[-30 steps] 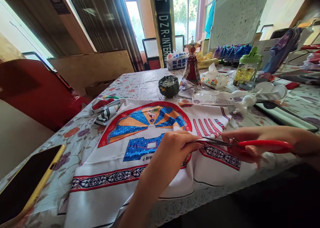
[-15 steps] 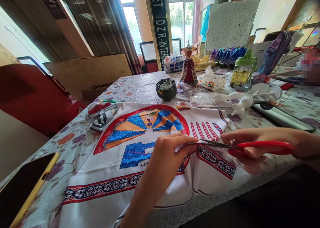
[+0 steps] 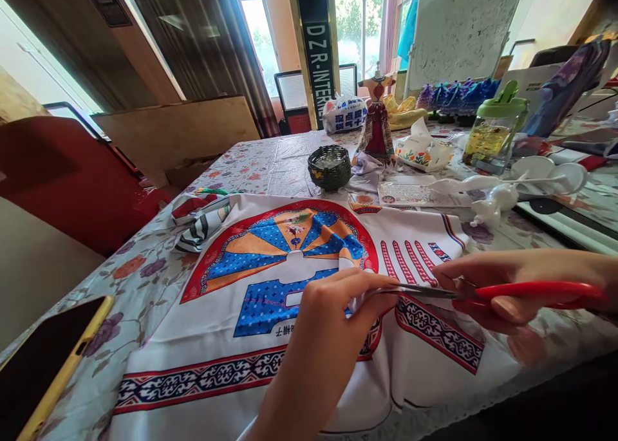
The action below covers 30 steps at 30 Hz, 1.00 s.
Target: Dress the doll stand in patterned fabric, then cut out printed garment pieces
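Note:
A white printed cloth (image 3: 232, 357) with a red, blue and orange fan pattern lies across the near part of the table. My left hand (image 3: 338, 306) pinches a fold of this cloth near its middle. My right hand (image 3: 502, 286) grips red-handled scissors (image 3: 483, 291), whose metal blades point left and meet the cloth right at my left fingertips. Both hands are closed.
A phone in a yellow case (image 3: 48, 357) lies at the near left edge. Beyond the cloth stand a dark woven basket (image 3: 329, 167), a small costumed doll (image 3: 376, 125), a tissue pack (image 3: 422, 152), a green-lidded jar (image 3: 495, 138) and white plastic parts (image 3: 502, 193). A red chair (image 3: 72, 177) is at left.
The scissors' blades have closed further along the cloth toward my left fingers. The view has shifted slightly; both hands keep their hold.

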### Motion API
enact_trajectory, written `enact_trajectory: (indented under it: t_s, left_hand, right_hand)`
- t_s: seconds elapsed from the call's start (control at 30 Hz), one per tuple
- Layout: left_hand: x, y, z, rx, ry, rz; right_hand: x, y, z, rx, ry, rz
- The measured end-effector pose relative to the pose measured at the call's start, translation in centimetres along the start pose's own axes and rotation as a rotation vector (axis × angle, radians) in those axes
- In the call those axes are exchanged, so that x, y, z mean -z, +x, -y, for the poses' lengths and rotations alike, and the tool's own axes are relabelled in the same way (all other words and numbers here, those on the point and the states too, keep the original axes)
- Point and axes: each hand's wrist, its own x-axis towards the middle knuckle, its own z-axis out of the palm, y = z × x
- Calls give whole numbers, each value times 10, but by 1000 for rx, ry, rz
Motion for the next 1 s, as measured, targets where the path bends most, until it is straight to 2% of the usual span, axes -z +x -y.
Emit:
enact_trajectory:
  t_s: [0.13, 0.33, 0.53, 0.67, 1.0]
  left_hand:
    - [4, -1, 3, -5, 18, -61]
    - [10, -3, 7, -29, 55, -124]
    - [10, -4, 10, -32, 116, -125]
    - [8, -2, 12, -48, 120, -144]
    - [12, -1, 8, 98, -48, -23]
  right_hand:
    - [1, 6, 4, -121, 64, -71]
    - [5, 20, 1, -71, 106, 37]
    - [13, 27, 1, -19, 120, 105]
    - [15, 25, -2, -30, 181, 93]
    - [13, 26, -14, -39, 226, 45]
